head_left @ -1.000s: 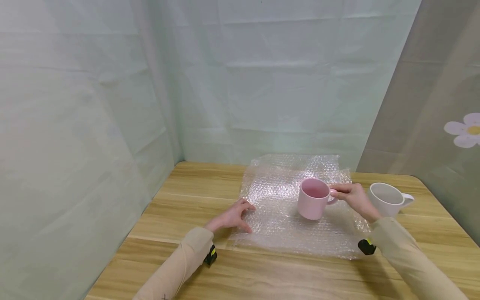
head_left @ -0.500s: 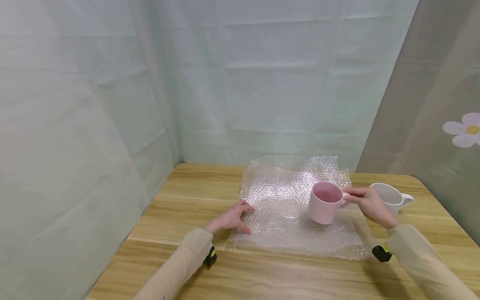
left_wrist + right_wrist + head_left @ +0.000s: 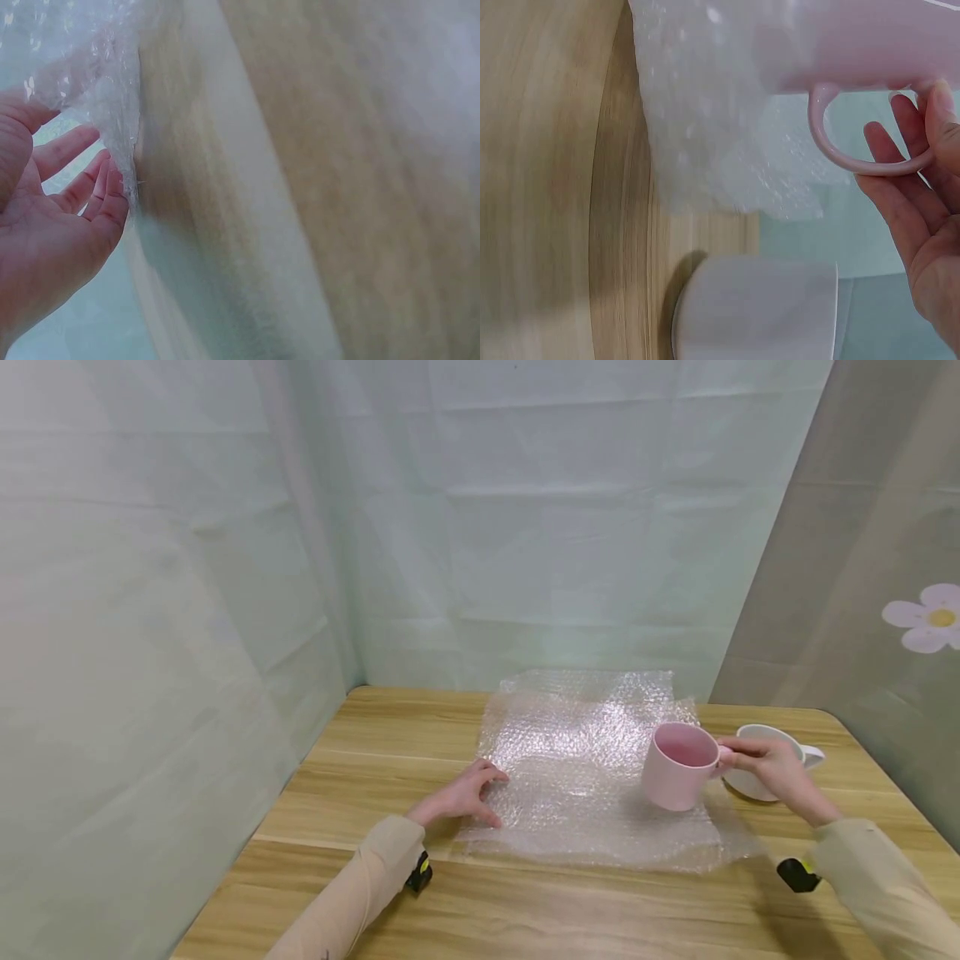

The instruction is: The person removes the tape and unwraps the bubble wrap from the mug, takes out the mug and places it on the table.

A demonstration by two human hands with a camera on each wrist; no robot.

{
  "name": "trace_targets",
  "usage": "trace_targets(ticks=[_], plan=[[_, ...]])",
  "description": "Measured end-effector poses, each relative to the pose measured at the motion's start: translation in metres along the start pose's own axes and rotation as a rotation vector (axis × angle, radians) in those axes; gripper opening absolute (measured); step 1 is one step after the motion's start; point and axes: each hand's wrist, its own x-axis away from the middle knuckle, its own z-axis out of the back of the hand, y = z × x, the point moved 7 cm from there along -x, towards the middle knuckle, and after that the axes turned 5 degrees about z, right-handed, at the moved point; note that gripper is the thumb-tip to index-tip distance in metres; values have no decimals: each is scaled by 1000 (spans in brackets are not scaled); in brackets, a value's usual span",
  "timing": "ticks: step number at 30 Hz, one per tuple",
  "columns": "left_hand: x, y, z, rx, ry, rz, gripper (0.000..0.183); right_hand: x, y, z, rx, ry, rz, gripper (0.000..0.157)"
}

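My right hand (image 3: pixel 772 770) pinches the handle of a pink mug (image 3: pixel 680 768) between thumb and fingers. The mug is held slightly tilted over the right part of a bubble wrap sheet (image 3: pixel 577 793), and its shadow falls on the sheet. In the right wrist view, the looped pink handle (image 3: pixel 840 155) shows with the fingers at its top end. My left hand (image 3: pixel 465 792) rests at the sheet's left edge with thumb and fingers spread apart. In the left wrist view, the bubble wrap (image 3: pixel 112 82) overlaps its thumb and fingertips; no pinch is visible.
A white mug (image 3: pixel 753 783) stands on the wooden table (image 3: pixel 540 902) right of the bubble wrap, partly hidden behind my right hand, its handle pointing right. Pale cloth (image 3: pixel 540 543) hangs behind the table and at its left side.
My right hand has carried the pink mug to the right across the bubble wrap, now near its right edge. The left hand and the white mug have kept their places.
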Motion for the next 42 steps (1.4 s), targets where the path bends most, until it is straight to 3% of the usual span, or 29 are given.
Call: trace_targets(ticks=[9,24,42], plan=[[-1,-3,-1,-2,2,-2,67,13,4,23,65,20,-90,37],[-2,-3,-1,2,-4,2,68,39,12,51,-10,47,-40,19],[-1,-3,-2,3,-6,-13,67,57,23,80,119,30,-131,23]])
